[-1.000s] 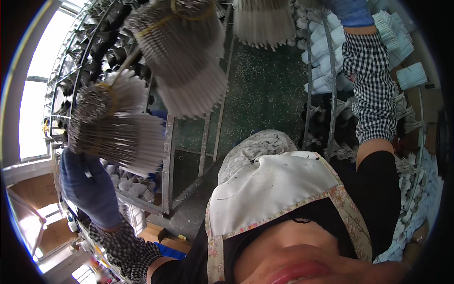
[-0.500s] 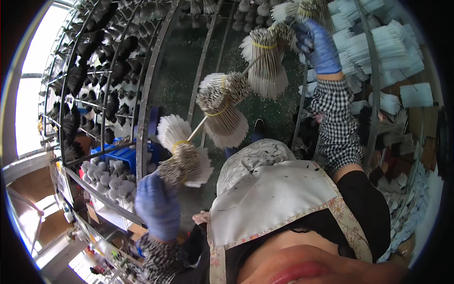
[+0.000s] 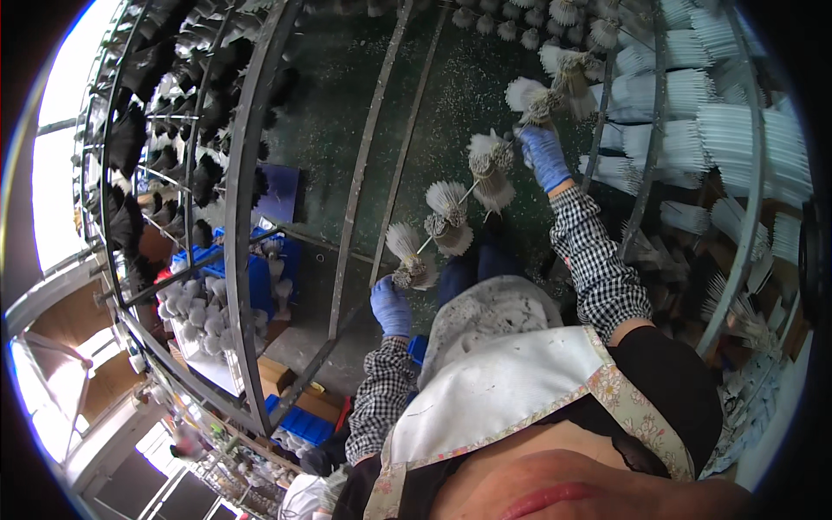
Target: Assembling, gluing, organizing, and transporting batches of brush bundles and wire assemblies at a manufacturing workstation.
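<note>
A thin pale rod (image 3: 425,244) runs slantwise between my two blue-gloved hands. Threaded along it are several bundles (image 3: 451,236) of thin stems with white, feather-like tips, fanned out at the ends. My left hand (image 3: 392,310) is closed at the rod's lower end, beside the nearest bundle. Farther up and to the right, my right hand (image 3: 542,156) is closed around the rod's far part, between bundles. One bundle (image 3: 530,100) lies just beyond that hand, and another (image 3: 572,80) is farther off. The fingertips of both hands are partly hidden.
Metal rack bars (image 3: 245,217) stand to the left, with dark tufts (image 3: 130,139) hanging behind them. Blue crates (image 3: 258,282) and white tufts (image 3: 208,316) are low at the left. On the right, racks hold stacked white bundles (image 3: 737,147). Green floor (image 3: 321,165) lies beneath.
The rod with its bundles has moved away from my body, both arms reaching farther out. My left hand has shifted up and right; my right hand sits lower in view. The view has also shifted.
</note>
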`<state>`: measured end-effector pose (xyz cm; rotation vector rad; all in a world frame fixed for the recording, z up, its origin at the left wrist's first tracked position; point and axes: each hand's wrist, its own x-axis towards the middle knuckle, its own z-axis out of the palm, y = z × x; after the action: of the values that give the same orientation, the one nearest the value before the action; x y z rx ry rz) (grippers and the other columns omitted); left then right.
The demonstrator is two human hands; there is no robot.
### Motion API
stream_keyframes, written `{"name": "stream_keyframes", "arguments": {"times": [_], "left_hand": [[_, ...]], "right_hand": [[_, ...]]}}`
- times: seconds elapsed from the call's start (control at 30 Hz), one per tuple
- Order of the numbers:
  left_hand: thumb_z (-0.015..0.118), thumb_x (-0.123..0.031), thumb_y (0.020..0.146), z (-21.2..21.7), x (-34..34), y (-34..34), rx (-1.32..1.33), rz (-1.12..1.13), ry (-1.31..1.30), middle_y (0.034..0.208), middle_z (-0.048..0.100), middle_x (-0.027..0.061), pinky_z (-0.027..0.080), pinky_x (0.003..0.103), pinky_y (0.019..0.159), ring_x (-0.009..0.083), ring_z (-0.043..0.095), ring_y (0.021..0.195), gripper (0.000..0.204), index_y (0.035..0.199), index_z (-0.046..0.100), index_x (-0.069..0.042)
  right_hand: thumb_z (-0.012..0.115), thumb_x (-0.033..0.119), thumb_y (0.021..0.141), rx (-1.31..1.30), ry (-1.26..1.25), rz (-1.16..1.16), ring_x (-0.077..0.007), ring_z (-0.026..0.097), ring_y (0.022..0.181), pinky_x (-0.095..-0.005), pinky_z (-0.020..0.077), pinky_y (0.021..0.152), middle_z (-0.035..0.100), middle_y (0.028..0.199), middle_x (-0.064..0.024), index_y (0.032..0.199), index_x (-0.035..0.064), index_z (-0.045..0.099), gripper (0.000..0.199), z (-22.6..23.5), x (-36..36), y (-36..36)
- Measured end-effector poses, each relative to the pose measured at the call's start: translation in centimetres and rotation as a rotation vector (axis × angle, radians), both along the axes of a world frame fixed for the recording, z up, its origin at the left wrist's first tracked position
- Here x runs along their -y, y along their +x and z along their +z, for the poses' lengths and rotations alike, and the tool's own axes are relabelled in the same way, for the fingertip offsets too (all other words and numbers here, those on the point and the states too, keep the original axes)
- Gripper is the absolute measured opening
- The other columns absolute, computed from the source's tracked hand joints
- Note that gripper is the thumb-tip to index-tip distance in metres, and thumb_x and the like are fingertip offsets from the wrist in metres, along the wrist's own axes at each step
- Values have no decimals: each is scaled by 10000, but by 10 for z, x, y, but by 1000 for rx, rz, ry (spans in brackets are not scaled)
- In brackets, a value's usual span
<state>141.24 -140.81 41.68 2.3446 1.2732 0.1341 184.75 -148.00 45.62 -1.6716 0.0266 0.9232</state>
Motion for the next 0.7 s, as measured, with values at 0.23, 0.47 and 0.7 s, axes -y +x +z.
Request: {"name": "stream_keyframes", "arguments": {"times": [0.23, 0.47, 0.7], "left_hand": [[542, -134, 834, -104, -31, 0, -140, 150, 54, 952, 637, 157, 468, 468, 809, 356, 592, 914, 230, 1040, 606, -53], [556, -115, 868, -172, -81, -3, -223, 449, 12, 953, 654, 185, 489, 431, 777, 364, 621, 858, 255, 1103, 620, -37], [595, -171, 885, -259, -127, -45, 142, 671, 158, 981, 675, 148, 517, 404, 764, 298, 652, 835, 218, 1040, 652, -29]], "right_hand": [[617, 213, 904, -2, 24, 145, -63, 391, 430, -237, 310, 388, 452, 564, 68, 787, 165, 613, 127, -124, -61, -7], [606, 156, 852, 118, -43, 322, -273, 619, 809, -382, 484, 742, 653, 853, -136, 943, 71, 678, 144, -215, -148, -12], [573, 144, 863, 251, 179, 592, -279, 621, 831, -373, 486, 757, 672, 917, -116, 903, 24, 656, 152, -327, -271, -39]]}}
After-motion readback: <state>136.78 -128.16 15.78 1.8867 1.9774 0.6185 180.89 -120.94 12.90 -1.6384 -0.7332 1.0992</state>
